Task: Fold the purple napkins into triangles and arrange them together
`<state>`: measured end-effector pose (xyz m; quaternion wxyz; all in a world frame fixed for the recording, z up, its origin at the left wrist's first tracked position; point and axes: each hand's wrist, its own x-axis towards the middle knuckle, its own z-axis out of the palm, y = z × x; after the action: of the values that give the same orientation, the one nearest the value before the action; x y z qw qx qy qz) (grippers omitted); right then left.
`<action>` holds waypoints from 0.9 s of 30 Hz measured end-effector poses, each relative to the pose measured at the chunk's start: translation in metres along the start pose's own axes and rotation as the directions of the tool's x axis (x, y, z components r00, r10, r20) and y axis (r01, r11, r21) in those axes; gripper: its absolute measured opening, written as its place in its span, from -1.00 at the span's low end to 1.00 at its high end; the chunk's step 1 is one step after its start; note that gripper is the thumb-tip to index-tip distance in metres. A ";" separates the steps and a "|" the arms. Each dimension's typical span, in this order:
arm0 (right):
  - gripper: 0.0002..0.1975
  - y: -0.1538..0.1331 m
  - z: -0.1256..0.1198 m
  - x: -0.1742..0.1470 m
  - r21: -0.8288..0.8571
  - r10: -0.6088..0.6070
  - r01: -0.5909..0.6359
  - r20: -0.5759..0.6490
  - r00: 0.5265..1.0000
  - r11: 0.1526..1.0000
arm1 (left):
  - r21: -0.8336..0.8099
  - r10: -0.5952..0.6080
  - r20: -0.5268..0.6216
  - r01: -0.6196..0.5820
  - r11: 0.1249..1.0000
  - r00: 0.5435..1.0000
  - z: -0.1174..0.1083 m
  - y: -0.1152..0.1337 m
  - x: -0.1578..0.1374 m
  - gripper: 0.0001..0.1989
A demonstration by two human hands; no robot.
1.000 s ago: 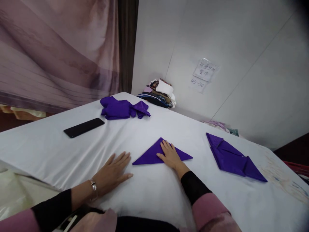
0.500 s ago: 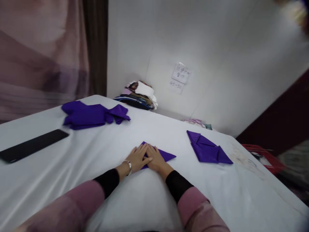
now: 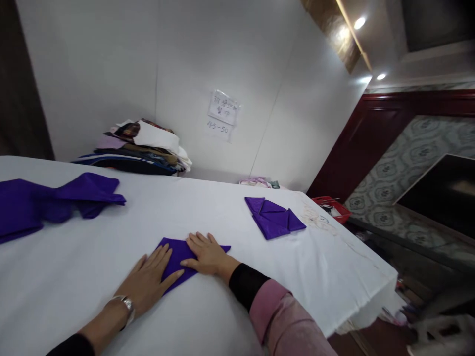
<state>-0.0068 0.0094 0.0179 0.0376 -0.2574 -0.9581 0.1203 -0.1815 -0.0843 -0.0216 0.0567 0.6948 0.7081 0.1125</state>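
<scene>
A folded purple cloth lies flat on the white-covered table in front of me. On its left edge rests my left hand, fingers stretched out and thumb apart, a silver band round the wrist. My right hand presses flat on the right part of the cloth, fingers spread and thumb pointing left. Each hand covers some of the cloth, and a pointed tip shows beyond the right hand. Neither hand grasps anything.
Another folded purple cloth lies to the right. Crumpled purple cloths lie at the left. Behind the white tablecloth a heap of fabrics sits against the wall. Beyond the right edge stands a red basket.
My hands, close together before, have moved apart to either side of the folded cloth. The view has turned right, so the dark oblong object at the left is out of sight.
</scene>
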 end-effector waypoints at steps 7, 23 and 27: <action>-0.30 0.052 -0.011 -0.024 0.006 0.217 -0.217 0.002 0.976 0.976 | -0.028 0.004 0.012 -0.003 1.000 1.000 -0.003 0.002 0.001 -0.21; -0.33 0.011 0.008 -0.039 -0.052 0.016 -0.013 0.069 0.998 0.999 | -0.070 -0.046 0.068 0.051 0.996 0.997 -0.010 0.015 -0.007 -0.13; -0.38 0.051 0.002 -0.053 -0.062 0.221 -0.217 0.061 0.973 0.974 | -0.096 -0.048 0.084 0.056 0.994 0.995 -0.012 0.016 -0.008 -0.11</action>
<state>0.0634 0.0254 0.0023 -0.0155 -0.3582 -0.9275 0.1061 -0.1688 -0.0934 -0.0070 0.1225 0.6767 0.7165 0.1170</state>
